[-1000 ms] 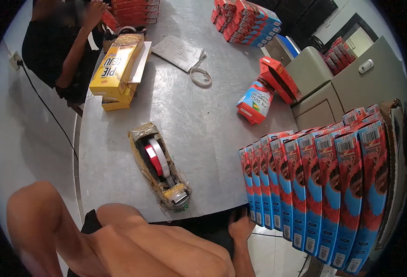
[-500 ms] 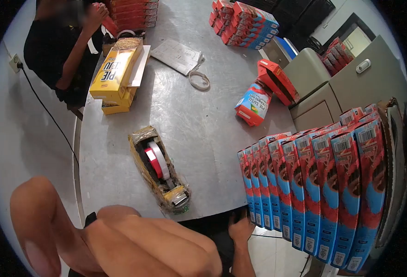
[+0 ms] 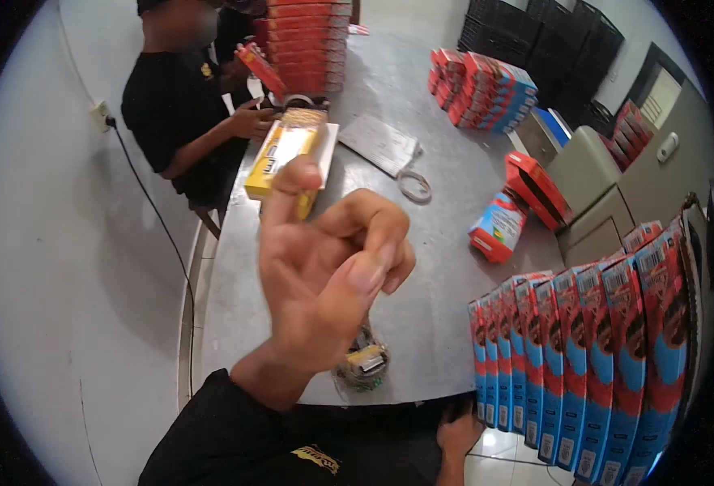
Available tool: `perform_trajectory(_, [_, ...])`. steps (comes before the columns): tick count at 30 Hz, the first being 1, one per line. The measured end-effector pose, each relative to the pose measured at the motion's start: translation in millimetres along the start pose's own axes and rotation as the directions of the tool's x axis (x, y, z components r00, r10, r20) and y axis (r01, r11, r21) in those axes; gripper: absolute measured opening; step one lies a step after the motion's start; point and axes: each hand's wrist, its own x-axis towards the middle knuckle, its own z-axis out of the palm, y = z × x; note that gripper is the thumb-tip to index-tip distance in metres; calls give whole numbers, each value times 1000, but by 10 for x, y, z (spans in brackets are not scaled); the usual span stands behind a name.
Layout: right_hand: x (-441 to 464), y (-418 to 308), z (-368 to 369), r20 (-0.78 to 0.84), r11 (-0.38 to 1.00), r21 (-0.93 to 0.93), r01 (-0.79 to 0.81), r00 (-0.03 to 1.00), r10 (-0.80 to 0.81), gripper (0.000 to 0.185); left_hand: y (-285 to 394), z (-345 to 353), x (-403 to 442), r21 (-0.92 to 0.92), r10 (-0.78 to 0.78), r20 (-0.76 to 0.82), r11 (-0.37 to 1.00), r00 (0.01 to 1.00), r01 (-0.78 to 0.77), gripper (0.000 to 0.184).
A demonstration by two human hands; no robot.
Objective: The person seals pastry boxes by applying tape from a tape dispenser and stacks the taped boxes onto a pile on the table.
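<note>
My left hand (image 3: 324,267) is raised close to the camera, palm partly showing. One finger points up and the others curl loosely, with the thumb near them; nothing is seen in it. Behind it is a tape dispenser (image 3: 365,360) wrapped in brown tape, mostly covered by the hand. My right hand (image 3: 458,437) is low at the table's front edge, beside a row of red and blue pie boxes (image 3: 563,348); its fingertips are hidden.
Yellow pie boxes (image 3: 264,174), a paper sheet (image 3: 377,144) and a tape ring (image 3: 414,186) lie on the metal table (image 3: 430,308). Two loose boxes (image 3: 498,227) sit to the right. Stacked red boxes (image 3: 482,89) stand behind. A co-worker (image 3: 170,113) is at the left.
My left hand has moved up and right and turned to show its palm, now covering most of the tape dispenser. The view has shifted, bringing more of the co-worker into sight.
</note>
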Motion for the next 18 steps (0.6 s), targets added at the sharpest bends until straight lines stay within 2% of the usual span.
perform_trajectory(2, [-11, -62, -57, 74, 991, -69, -113, 990, 118, 60, -51, -48, 27, 6, 4, 15, 1000, 1000, -4, 52])
perform_trajectory(3, [42, -173, -210, 209, 981, -42, -191, 958, 196, 61, -62, -54, 31, -20, -9, 7, 1000, 1000, 10, 53])
perform_trajectory(7, [22, -103, -136, 181, 978, -141, -154, 967, 178, 59, -89, -78, 40, -50, -24, 21, 998, 999, 25, 54])
perform_trajectory(9, [48, -151, -218, 300, 961, -170, -218, 918, 261, 55, -94, -66, 36, -51, -26, 15, 998, 1000, 27, 54])
perform_trajectory(10, [26, -93, -133, 300, 961, -169, -217, 918, 260, 55, -97, -62, 31, -55, -24, 11, 998, 1000, 25, 54])
perform_trajectory(12, [-13, 31, 43, 158, 975, -153, -160, 970, 184, 52, -101, -71, 31, -60, -21, 6, 998, 1000, 22, 54])
perform_trajectory(15, [-36, 41, 64, 62, 990, -90, -111, 991, 117, 52, -108, -100, 33, -45, -17, 24, 999, 1000, 18, 55])
perform_trajectory(18, [-44, 134, 179, 14, 994, -86, -67, 998, 69, 53, -101, -118, 37, -42, -18, 44, 999, 999, 20, 55])
